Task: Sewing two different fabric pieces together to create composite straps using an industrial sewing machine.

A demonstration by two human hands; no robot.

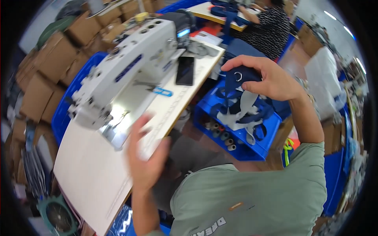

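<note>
My right hand (275, 78) is raised above a blue plastic crate (252, 151). Its thumb and fingers close on a navy fabric piece (249, 74) with a silver metal ring (238, 76). More navy and grey-white fabric pieces (246, 108) lie below it in the crate. My left hand (147, 157), smeared by motion, is over the front edge of the white sewing table (90, 169), fingers apart and holding nothing. Nearby stands a white sewing machine (130, 67) with its needle area lit. Blue-handled thread snips (162, 91) and a black phone (185, 70) rest on the table.
Several thread cones (224, 136) sit in the crate's lower part. Brown cardboard boxes (55, 55) are piled at the left, above a green round fan (59, 216). Another person (267, 23) in a dark patterned top works at a table at the back.
</note>
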